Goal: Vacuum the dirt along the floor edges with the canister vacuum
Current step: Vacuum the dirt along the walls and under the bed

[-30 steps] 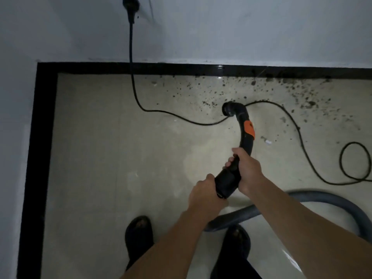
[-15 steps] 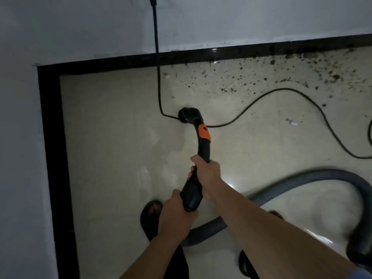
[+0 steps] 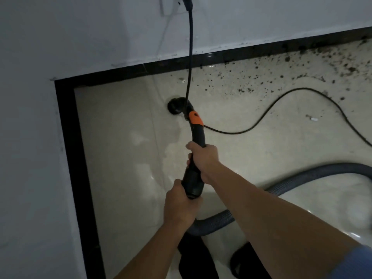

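I hold a black curved vacuum handle with an orange button. My right hand grips its middle. My left hand grips the lower end where the grey ribbed hose joins. The round open nozzle end points down at the pale tiled floor, near the back wall's black border. Dark dirt specks lie scattered along that border to the right of the nozzle.
A black power cord hangs from a wall socket, passes the nozzle and curves right across the floor. A black border runs along the left wall. My feet in dark slippers stand at the bottom.
The nozzle has swept left from the dirty patch towards the corner, and my view has turned left with it. Both hands keep the same grip.
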The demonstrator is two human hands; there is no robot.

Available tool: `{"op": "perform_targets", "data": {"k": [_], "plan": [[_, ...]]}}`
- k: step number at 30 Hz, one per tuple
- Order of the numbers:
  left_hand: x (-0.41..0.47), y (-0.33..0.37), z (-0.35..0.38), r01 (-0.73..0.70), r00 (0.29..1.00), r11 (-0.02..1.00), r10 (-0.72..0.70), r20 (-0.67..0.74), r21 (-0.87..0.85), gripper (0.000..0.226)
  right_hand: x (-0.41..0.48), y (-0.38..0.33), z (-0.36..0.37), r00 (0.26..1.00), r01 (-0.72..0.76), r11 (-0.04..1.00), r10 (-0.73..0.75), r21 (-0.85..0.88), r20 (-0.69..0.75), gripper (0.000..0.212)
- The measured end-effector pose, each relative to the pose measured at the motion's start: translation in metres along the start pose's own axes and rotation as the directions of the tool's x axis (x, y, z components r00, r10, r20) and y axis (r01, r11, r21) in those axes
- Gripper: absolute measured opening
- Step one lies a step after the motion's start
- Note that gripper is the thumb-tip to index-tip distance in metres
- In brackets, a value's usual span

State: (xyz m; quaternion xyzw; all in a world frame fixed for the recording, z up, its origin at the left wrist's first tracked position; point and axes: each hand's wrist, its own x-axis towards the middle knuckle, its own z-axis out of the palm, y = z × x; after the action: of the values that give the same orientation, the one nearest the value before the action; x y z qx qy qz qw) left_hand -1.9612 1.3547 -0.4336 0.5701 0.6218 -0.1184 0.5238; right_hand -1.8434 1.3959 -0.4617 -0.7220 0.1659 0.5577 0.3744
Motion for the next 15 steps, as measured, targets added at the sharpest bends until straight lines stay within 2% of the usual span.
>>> {"op": "perform_targets", "data": {"k": [2, 6, 9, 11, 15], "plan": [[0.003, -0.002, -0.006, -0.024, 1.0, 0.999, 0.023, 0.015, 0.031, 0.028, 0.001, 0.003, 0.001, 1.0, -0.007, 1.0, 0.008, 0.03, -0.027, 0.016], [0.018, 0.015, 0.004, -0.104, 0.991, 0.986, 0.092, 0.096, 0.129, 0.028, 0.013, -0.003, -0.03, 0.988, 0.0, 0.979, 0.031, 0.202, -0.149, 0.015], [0.032, 0.032, 0.013, -0.171, 0.98, 0.979, 0.157, 0.124, 0.11, 0.03, 0.024, -0.016, -0.05, 0.977, 0.033, 0.95, 0.035, 0.311, -0.209, 0.014], [0.044, 0.035, 0.013, -0.189, 0.976, 0.979, 0.178, 0.126, 0.08, 0.033, 0.03, -0.025, -0.047, 0.981, 0.057, 0.946, 0.006, 0.318, -0.193, 0.014], [0.066, 0.022, -0.003, -0.132, 0.99, 0.989, 0.128, 0.059, 0.065, 0.035, 0.041, -0.031, -0.011, 0.993, 0.095, 0.971, -0.078, 0.219, -0.086, 0.015]]}}
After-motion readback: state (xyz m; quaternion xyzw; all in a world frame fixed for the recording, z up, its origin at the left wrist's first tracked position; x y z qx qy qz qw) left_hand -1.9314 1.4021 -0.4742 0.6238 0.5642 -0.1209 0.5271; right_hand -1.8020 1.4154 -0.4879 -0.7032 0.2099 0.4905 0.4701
